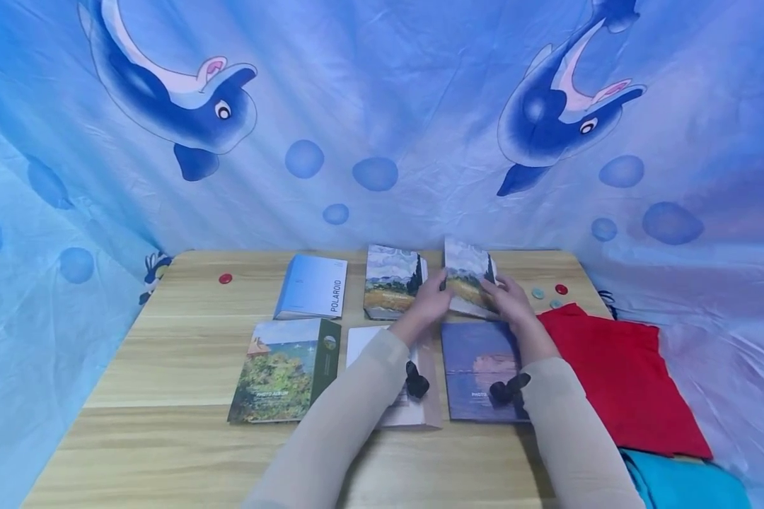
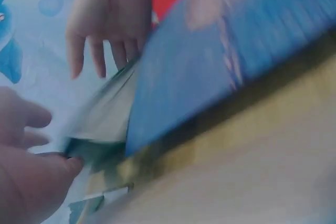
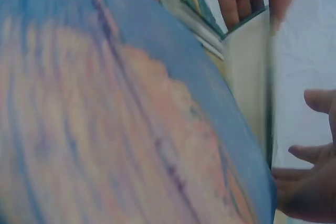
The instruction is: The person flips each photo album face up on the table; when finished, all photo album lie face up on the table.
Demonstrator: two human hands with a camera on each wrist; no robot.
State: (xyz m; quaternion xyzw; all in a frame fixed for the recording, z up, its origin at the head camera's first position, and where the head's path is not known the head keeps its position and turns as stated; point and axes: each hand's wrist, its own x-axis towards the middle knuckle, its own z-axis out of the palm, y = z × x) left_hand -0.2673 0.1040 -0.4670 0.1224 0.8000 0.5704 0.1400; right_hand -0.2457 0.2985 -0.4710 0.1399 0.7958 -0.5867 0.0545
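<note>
A photo album (image 1: pixel 466 272) with a painted wheat-field cover is tilted up at the back of the table, between both hands. My left hand (image 1: pixel 434 295) pinches its left side; in the left wrist view the thumb (image 2: pixel 72 167) lies at the album's corner. On the opposite side, my right hand (image 1: pixel 512 304) has its fingers spread and fairly straight, right at the album's edge (image 3: pixel 270 103). A matching wheat-field album (image 1: pixel 391 279) stands just left of the left hand. Beneath the right forearm lies a purple-blue album (image 1: pixel 477 367), which looms large in both wrist views.
Further left are a blue Polaroid album (image 1: pixel 312 286) and a green garden-picture album (image 1: pixel 280 371). A whitish album (image 1: pixel 363 343) is partly covered by the left forearm. Red cloth (image 1: pixel 624 382) and teal cloth (image 1: pixel 684 481) lie at the right. Small discs, including a red one (image 1: pixel 561 289), dot the table.
</note>
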